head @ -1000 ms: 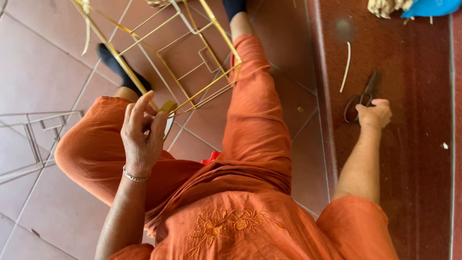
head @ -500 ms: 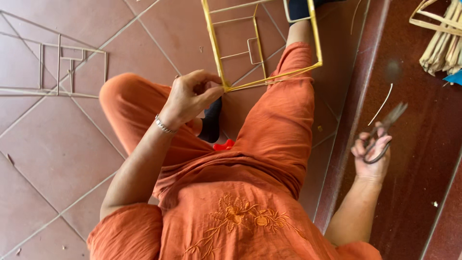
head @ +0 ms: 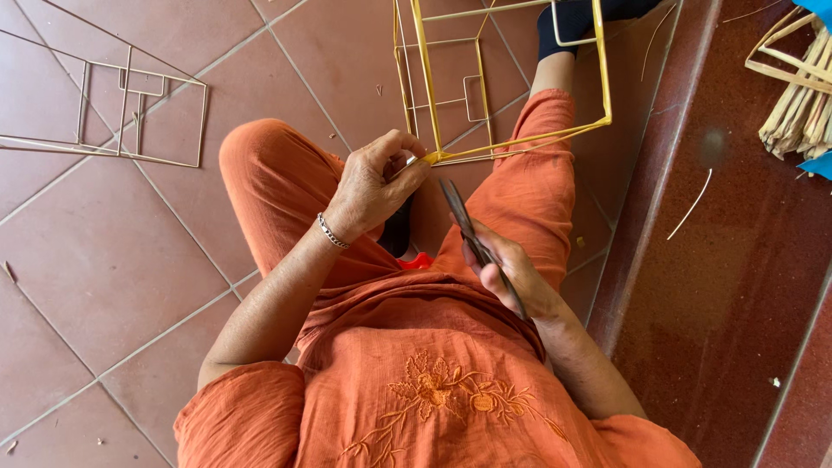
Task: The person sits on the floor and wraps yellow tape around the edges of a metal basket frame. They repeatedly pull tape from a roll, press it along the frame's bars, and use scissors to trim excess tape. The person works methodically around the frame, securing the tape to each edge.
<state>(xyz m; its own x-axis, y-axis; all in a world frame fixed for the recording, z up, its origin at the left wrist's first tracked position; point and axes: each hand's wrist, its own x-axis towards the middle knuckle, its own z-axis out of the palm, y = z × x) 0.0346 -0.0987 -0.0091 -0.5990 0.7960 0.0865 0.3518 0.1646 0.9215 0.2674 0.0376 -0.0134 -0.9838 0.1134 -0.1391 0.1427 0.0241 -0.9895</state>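
Observation:
I sit on the tiled floor in orange clothes. My left hand point(head: 374, 185) pinches the near corner of a yellow bamboo-strip frame point(head: 506, 139) that rests over my right leg. My right hand point(head: 507, 270) holds a pair of dark scissors point(head: 461, 221), blades pointing up toward that corner, just below and to the right of my left hand's fingers. A metal bracelet sits on my left wrist.
A second, paler frame point(head: 130, 113) lies on the tiles at the upper left. A bundle of bamboo strips point(head: 797, 95) lies at the upper right on the darker red floor beyond a raised step edge point(head: 633, 234). A loose strip point(head: 691, 204) lies there too.
My right hand has brought the scissors from the floor on the right in over my lap, up to the frame corner. My left hand still grips that corner.

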